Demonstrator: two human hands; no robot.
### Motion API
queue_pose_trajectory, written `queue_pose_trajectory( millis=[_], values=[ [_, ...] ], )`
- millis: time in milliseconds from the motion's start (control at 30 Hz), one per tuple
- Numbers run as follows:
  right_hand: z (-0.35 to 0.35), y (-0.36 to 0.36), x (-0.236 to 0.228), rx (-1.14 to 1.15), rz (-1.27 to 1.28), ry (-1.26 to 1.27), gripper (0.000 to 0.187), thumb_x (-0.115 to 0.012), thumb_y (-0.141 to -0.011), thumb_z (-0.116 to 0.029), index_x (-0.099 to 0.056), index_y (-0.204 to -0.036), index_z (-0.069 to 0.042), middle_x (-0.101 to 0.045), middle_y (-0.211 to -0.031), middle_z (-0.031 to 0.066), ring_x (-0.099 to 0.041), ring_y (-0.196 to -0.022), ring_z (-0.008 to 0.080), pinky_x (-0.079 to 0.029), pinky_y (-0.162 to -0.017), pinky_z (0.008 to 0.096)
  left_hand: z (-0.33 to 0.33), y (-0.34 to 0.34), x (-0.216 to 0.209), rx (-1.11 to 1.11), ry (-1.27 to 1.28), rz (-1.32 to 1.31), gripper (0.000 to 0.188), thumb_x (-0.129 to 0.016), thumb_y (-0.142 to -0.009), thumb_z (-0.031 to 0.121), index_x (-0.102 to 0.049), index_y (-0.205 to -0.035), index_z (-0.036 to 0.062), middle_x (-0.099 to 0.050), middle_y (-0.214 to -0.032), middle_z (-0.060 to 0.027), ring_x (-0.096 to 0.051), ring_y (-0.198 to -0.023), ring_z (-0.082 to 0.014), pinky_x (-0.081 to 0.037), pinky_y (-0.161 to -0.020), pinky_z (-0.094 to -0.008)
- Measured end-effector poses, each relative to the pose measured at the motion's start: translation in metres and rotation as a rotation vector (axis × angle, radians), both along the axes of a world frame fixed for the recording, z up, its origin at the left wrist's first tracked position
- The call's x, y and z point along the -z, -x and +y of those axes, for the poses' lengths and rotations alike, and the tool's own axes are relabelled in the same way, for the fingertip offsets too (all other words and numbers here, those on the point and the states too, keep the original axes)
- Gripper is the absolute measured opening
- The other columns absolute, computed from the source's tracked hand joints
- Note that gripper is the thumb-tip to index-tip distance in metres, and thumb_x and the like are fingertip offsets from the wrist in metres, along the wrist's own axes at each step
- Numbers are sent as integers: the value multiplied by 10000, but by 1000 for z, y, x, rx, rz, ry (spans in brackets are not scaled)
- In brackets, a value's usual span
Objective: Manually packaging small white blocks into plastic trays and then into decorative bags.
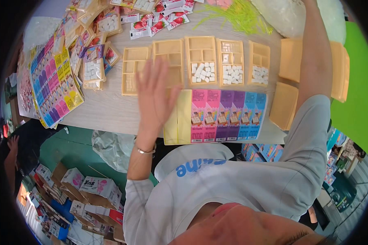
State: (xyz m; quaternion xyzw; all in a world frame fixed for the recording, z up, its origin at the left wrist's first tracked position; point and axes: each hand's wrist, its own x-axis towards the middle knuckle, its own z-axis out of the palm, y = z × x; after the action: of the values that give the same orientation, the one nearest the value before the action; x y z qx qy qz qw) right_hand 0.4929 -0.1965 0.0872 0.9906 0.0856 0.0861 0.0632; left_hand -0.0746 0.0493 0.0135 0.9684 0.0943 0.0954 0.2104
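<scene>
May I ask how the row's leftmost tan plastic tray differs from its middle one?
The leftmost tan plastic tray looks empty where visible, whereas the middle tan plastic tray holds small white pieces in its nearest compartment. The left hand partly hides the leftmost tray but not the middle tray. Both are divided into compartments.

Five shallow tan plastic trays, side by side in a row on the table [98,107], all flat, open side up, moulded into compartments. Leftmost tray [129,67]: raised grid pattern in its near compartment. Second tray [173,45]: partly hidden, near-left portion covered. Third tray [202,42]: large near compartment loaded with loose white pieces [203,72], small and blocky, one longer piece among them. Fourth tray [226,58]: same loading, brick-like pattern in its far end. Rightmost tray [260,50]: white pieces in its near compartment too.
</scene>
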Motion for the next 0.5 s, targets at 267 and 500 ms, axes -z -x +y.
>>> queue_pose_trajectory(
  millis=[267,500],
  values=[
    [-21,-50,72,-10,122,-191,496,-375,-1044,-274,-563,-1399,16,-618,-1343,288,-549,-1342,373,-431,-1116,492,24,7,7,79,-126,26,536,-788,-843,347,-652,-1332,175,-553,-1464,-44,-469,-1368,-302,-297,-1181,-564],
    [-26,-68,27,18,59,312,369,-644,-934,-295,-711,-1187,-35,-744,-1135,111,-735,-1002,229,-602,-801,383,16,-2,8,68,-79,-39,454,-787,-839,365,-697,-1237,165,-584,-1400,-36,-493,-1323,-284,-289,-1176,-534]
  ],
)
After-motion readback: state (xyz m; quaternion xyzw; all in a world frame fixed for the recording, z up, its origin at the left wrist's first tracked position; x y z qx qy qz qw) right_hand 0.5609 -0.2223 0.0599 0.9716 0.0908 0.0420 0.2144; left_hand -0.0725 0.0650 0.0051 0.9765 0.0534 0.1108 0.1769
